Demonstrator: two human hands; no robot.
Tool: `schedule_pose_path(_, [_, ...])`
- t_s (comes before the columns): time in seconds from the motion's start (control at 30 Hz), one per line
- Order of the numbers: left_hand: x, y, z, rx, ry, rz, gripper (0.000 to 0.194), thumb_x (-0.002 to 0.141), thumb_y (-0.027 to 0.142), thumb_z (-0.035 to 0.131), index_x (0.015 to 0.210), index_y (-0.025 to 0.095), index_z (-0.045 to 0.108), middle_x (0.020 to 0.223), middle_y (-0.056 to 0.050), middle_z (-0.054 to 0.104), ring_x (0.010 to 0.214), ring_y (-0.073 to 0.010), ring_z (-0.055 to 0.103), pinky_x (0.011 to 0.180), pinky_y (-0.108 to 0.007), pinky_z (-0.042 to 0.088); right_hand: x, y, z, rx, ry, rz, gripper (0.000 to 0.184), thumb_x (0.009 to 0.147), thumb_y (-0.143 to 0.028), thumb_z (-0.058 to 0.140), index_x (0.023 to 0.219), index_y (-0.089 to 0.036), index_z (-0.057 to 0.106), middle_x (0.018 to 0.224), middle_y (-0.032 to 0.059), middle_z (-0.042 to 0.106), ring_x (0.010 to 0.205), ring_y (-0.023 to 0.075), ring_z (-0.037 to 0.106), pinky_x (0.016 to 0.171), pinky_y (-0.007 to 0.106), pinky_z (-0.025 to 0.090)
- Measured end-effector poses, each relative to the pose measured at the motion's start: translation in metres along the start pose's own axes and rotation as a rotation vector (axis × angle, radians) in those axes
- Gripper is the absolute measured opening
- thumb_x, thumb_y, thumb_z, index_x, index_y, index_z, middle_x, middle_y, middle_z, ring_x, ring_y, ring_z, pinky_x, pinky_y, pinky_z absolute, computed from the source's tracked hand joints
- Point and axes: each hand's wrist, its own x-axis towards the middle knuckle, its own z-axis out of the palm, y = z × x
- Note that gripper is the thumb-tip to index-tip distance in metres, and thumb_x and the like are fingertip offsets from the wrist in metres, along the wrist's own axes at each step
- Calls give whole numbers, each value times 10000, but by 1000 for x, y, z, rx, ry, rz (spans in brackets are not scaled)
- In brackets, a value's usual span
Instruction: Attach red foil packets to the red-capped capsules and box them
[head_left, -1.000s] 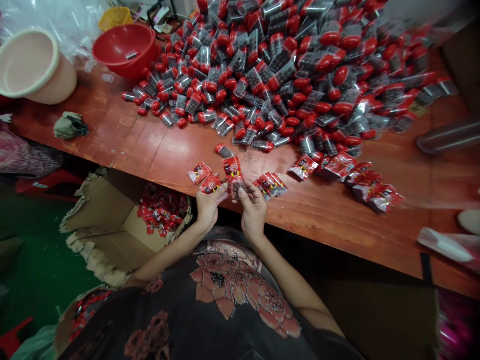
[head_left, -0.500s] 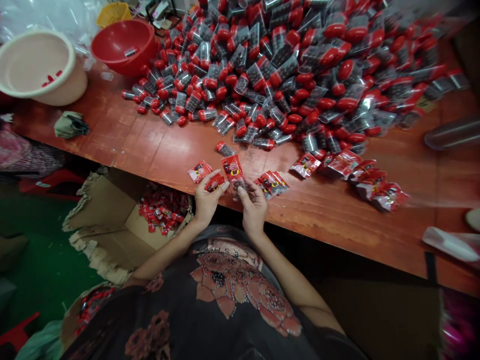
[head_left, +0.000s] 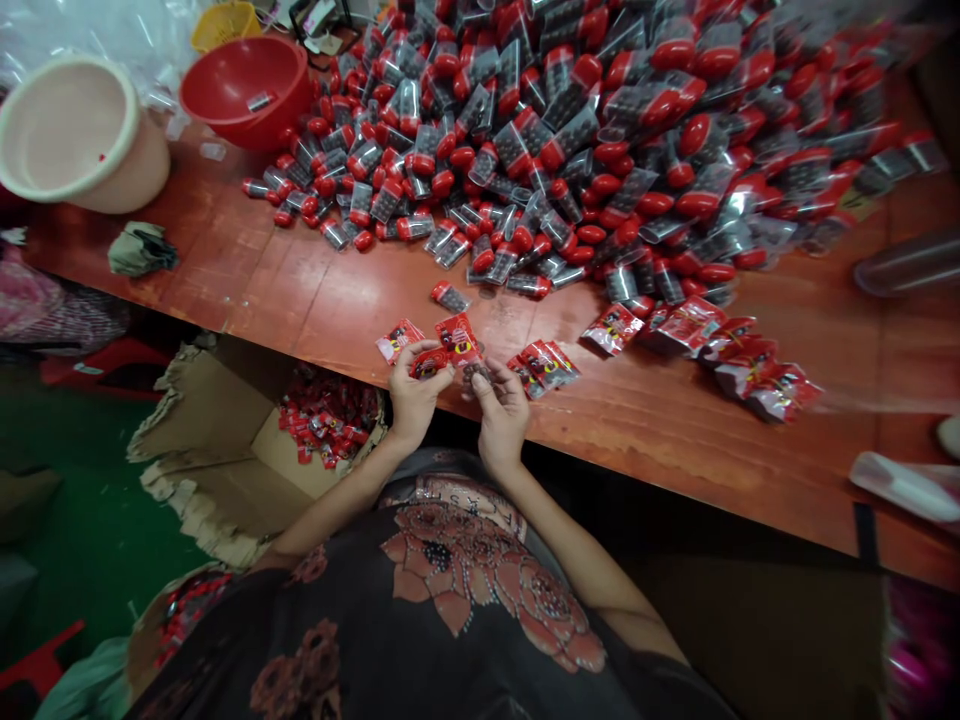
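My left hand [head_left: 416, 395] and my right hand [head_left: 501, 420] are close together above the table's near edge. A red foil sachet [head_left: 457, 338] stands tilted between them. Its lower end seems to meet a small clear pack of dark contents [head_left: 475, 375], pinched by my right fingers. My left fingers curl around a second red sachet [head_left: 430, 363]. Just left of that hand lies another sachet [head_left: 400, 342], and right of my right hand lie a few more [head_left: 544, 364]. A single clear tube with a red cap [head_left: 450, 297] lies ahead of my hands.
A large heap of red-capped clear tubes [head_left: 525, 170] covers the far side of the red-brown wooden table [head_left: 315, 310]. Filled sachets [head_left: 720, 345] lie in a row at right. Below left, an open cardboard box [head_left: 202, 440] holds red sachets [head_left: 326, 415].
The red sachet between my hands has tilted left, and my fingers have closed in around it. The whole view has shifted slightly as my head moved.
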Motion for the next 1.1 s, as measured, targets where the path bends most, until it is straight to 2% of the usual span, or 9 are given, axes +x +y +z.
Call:
schedule_pose_path(0.1, [0,-1,1,-7,18,-6,306,631,164,752,912,201,636,805,16,650,689,-124,588,713,-267,480,0,1,4,37,15,50,364,831,-351,623,1181,-257,598,957,30,641,771,139,624,721,325,578])
schedule_pose_path(0.3, [-6,-7,3,-29,18,-27,310,622,192,780,899,187,642,773,25,655,689,-115,592,726,-260,480,5,-1,5,55,28,26,347,825,-355,632,1155,-248,615,1040,40,649,761,120,636,695,294,570])
schedule_pose_path(0.47, [-7,-12,-1,-280,-59,-251,429,620,269,817,1001,182,642,842,-13,708,705,-138,649,724,-289,516,11,-8,-2,95,1,71,331,800,-333,672,1111,-232,618,891,12,679,635,105,619,612,274,558])
schedule_pose_path(0.6, [2,-7,-4,-501,-85,-344,354,605,275,840,888,162,660,888,-31,727,770,-148,679,805,-310,528,9,-7,-4,85,-35,72,305,784,-324,697,1067,-248,616,844,0,680,626,117,628,583,272,561])
schedule_pose_path(0.7, [6,-2,-3,-518,-145,-392,364,562,199,856,869,154,667,862,-22,732,774,-148,687,813,-300,526,7,-4,-6,99,-105,54,269,786,-309,704,1042,-265,635,900,-4,684,682,121,648,663,299,584])
schedule_pose_path(0.83, [9,3,-1,-513,-128,-383,339,550,152,845,840,141,670,793,-15,730,714,-146,686,749,-276,530,7,-2,-13,-5,-252,18,360,790,-317,702,1147,-301,654,1094,22,656,939,167,649,867,382,571])
schedule_pose_path(0.97, [9,7,0,-475,-184,-400,313,559,144,832,830,136,675,807,-29,737,716,-152,689,730,-271,535,9,-3,-18,-39,-242,-13,372,785,-325,702,1156,-312,666,1093,24,641,945,183,646,853,402,585])
schedule_pose_path(1.1, [6,12,1,-443,-208,-419,353,518,116,840,828,150,675,779,-9,729,694,-145,679,703,-272,544,7,-4,-19,12,-249,36,379,797,-297,678,1175,-304,649,1090,35,672,947,196,658,843,418,594])
